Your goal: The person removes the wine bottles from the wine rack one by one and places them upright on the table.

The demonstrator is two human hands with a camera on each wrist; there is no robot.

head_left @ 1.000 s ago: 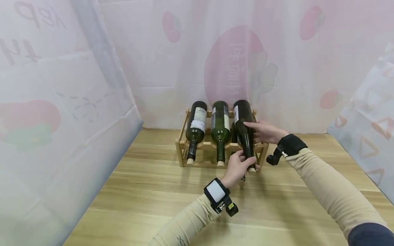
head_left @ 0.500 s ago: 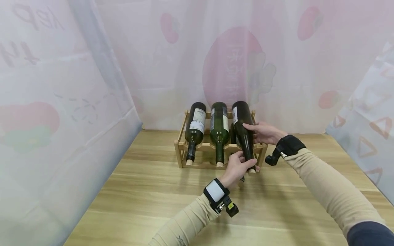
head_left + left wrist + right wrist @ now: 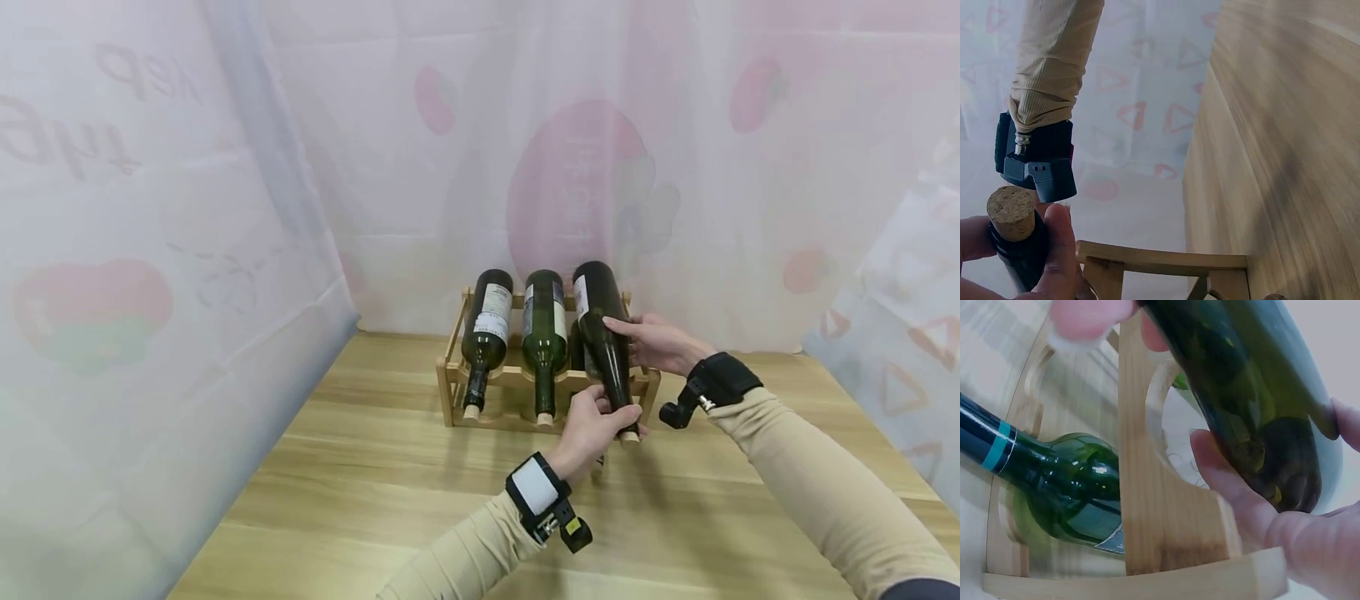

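Note:
A dark green wine bottle point(image 3: 597, 304) lies neck forward over the right-hand place on the wooden wine rack point(image 3: 510, 377). My left hand point(image 3: 588, 429) grips its neck, thumb on one side just below the cork point(image 3: 1011, 214). Around the body, my right hand point(image 3: 660, 343) holds the bottle from the right side, thumb on top. In the right wrist view, the bottle overlaps the curved cutout of the upper rail and tilts above it. Beneath, another green bottle point(image 3: 1079, 481) with a teal-banded neck rests on the lower tier, mostly hidden in the head view.
Two more corked bottles lie on the rack's upper tier: a dark one at left point(image 3: 486, 337) and a green one in the middle point(image 3: 545, 337). The rack stands on a wood-grain table point(image 3: 360, 467) near the back curtain point(image 3: 420, 208). Printed curtains also hang at both sides.
The head view has tilted up a little, so everything sits lower in it. The neck of the held bottle has shifted slightly right with my left hand; both hands keep their hold.

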